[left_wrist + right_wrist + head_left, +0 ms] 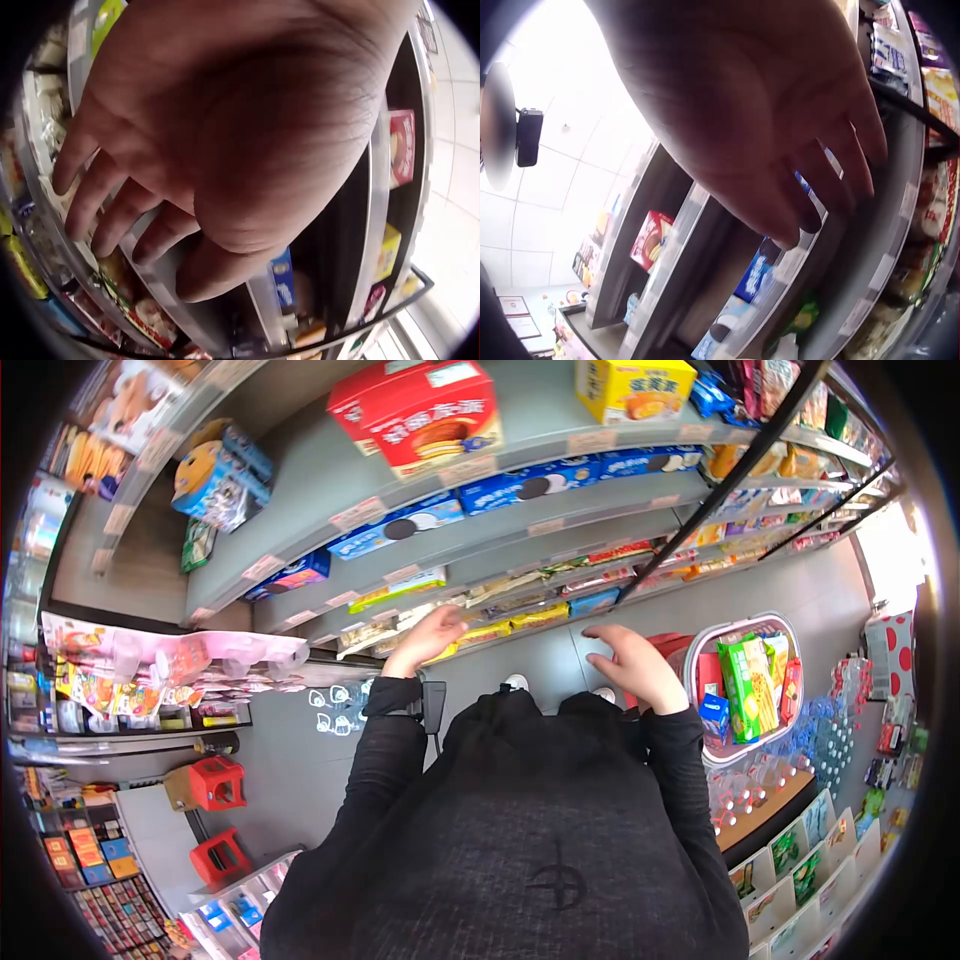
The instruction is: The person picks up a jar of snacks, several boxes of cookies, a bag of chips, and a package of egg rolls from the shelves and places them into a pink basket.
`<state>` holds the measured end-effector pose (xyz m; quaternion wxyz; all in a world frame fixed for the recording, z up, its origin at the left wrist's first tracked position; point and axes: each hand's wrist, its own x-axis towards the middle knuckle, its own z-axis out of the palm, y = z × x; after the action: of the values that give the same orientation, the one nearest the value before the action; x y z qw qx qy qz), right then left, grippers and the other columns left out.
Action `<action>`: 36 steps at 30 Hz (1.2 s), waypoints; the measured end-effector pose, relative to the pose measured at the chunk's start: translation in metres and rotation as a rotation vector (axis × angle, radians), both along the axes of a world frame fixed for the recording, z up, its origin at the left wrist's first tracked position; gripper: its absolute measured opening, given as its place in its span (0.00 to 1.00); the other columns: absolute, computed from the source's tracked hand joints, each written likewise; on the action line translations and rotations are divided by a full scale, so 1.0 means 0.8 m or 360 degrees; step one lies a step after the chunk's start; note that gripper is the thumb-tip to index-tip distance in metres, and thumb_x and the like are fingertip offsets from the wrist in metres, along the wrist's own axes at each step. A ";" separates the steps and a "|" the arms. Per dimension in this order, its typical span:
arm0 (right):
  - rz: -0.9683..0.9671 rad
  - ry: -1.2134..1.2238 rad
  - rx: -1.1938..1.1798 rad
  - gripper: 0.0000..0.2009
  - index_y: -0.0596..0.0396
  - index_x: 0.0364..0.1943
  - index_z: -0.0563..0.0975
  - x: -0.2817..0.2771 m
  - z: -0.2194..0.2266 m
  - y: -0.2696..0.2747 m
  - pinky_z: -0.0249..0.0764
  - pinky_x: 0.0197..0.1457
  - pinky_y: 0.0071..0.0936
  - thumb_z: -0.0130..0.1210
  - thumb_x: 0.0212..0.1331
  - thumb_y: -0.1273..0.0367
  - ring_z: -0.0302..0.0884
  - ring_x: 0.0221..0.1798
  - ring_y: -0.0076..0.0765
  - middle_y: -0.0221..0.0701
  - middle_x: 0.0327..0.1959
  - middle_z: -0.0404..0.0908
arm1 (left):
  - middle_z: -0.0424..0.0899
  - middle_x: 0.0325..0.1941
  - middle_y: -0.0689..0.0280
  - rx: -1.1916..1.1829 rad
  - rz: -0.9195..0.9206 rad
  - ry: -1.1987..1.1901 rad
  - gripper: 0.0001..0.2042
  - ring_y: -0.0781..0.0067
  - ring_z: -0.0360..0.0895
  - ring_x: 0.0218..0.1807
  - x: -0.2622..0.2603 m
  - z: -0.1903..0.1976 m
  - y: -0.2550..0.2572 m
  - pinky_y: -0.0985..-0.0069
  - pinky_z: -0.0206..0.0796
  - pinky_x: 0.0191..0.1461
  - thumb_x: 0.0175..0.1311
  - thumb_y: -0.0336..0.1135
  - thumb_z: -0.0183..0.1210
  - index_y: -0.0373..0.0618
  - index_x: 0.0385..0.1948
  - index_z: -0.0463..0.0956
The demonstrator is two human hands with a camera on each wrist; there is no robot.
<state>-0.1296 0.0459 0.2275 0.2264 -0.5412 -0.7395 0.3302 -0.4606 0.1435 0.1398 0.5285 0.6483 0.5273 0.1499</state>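
My left hand point(428, 640) hangs before the lower shelves with its fingers loosely bent and nothing held. In the left wrist view its palm point(240, 120) fills the top, fingers spread, over rows of packaged snacks. To the right, my right hand point(643, 668) is held out with thumb and fingers apart, also holding nothing. Close by it stands a shopping basket point(692, 705) with a green snack pack point(748, 690) and a small blue box point(714, 715) inside. Blue cookie boxes point(530, 488) line a shelf beyond both hands.
Red pie boxes point(440, 425) and a yellow box point(635, 390) stand on the upper shelf. A dark post point(720, 490) crosses the shelves. Bottled drinks point(760, 770) stand right, red stools point(215, 782) left. Pink-topped hanging packs point(170, 650) jut out at left.
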 end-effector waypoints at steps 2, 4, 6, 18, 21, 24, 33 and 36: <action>0.0163 -0.0045 -0.0071 0.19 0.60 0.49 0.71 -0.034 -0.014 0.017 0.66 0.55 0.36 0.54 0.52 0.68 0.70 0.51 0.50 0.45 0.48 0.73 | 0.74 0.48 0.54 0.0272 0.0384 0.0181 0.26 0.65 0.73 0.48 -0.049 -0.021 0.012 0.73 0.65 0.51 0.56 0.39 0.57 0.36 0.54 0.63; 0.0214 -0.0048 -0.0071 0.21 0.60 0.51 0.69 -0.072 -0.033 0.038 0.65 0.55 0.36 0.53 0.52 0.68 0.69 0.52 0.50 0.46 0.49 0.72 | 0.73 0.48 0.51 0.0521 0.0556 0.0320 0.26 0.60 0.72 0.49 -0.089 -0.038 0.026 0.70 0.65 0.52 0.55 0.39 0.58 0.36 0.54 0.63; 0.0304 -0.0069 -0.0125 0.27 0.61 0.57 0.61 -0.108 -0.058 0.066 0.63 0.58 0.36 0.53 0.52 0.68 0.66 0.56 0.51 0.50 0.53 0.68 | 0.68 0.53 0.41 0.0579 0.0716 0.0733 0.29 0.42 0.63 0.56 -0.112 -0.020 0.032 0.62 0.56 0.61 0.49 0.38 0.57 0.30 0.52 0.63; 0.0017 0.0275 -0.0128 0.16 0.62 0.44 0.69 -0.275 -0.152 0.214 0.70 0.42 0.37 0.53 0.52 0.70 0.72 0.38 0.56 0.52 0.41 0.72 | 0.76 0.44 0.50 0.1011 0.0794 0.0726 0.18 0.46 0.70 0.48 -0.147 -0.073 0.061 0.57 0.59 0.53 0.47 0.38 0.58 0.41 0.40 0.74; 0.0029 0.0403 -0.0155 0.15 0.64 0.42 0.70 -0.301 -0.160 0.207 0.69 0.44 0.39 0.53 0.52 0.69 0.72 0.40 0.57 0.51 0.39 0.73 | 0.76 0.41 0.50 0.0908 0.0804 0.0657 0.16 0.46 0.70 0.46 -0.165 -0.070 0.047 0.56 0.60 0.50 0.47 0.37 0.57 0.40 0.38 0.74; 0.0142 0.0114 -0.0201 0.14 0.66 0.40 0.71 -0.337 -0.162 0.201 0.68 0.46 0.41 0.52 0.52 0.69 0.72 0.41 0.58 0.53 0.37 0.74 | 0.74 0.42 0.50 0.1073 0.1057 0.0751 0.17 0.43 0.64 0.48 -0.195 -0.060 0.028 0.57 0.58 0.52 0.45 0.35 0.58 0.40 0.39 0.72; 0.0431 -0.0008 -0.0168 0.14 0.67 0.32 0.75 -0.431 -0.158 0.219 0.69 0.45 0.43 0.48 0.52 0.66 0.74 0.38 0.58 0.53 0.31 0.76 | 0.62 0.53 0.38 0.0901 0.1248 0.0976 0.23 0.37 0.61 0.55 -0.254 -0.072 0.007 0.55 0.56 0.57 0.47 0.34 0.56 0.36 0.47 0.65; 0.0506 -0.0067 -0.0270 0.13 0.65 0.35 0.74 -0.441 -0.163 0.229 0.70 0.43 0.42 0.48 0.53 0.66 0.75 0.36 0.56 0.51 0.31 0.76 | 0.56 0.59 0.37 0.0872 0.1324 0.1127 0.27 0.36 0.60 0.55 -0.247 -0.076 0.009 0.55 0.55 0.58 0.46 0.34 0.56 0.35 0.51 0.62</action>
<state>-0.4823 0.2294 0.0973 0.1095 -0.4413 -0.7898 0.4117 -0.6580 0.1504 0.0788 0.0321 0.5107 0.8222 0.2493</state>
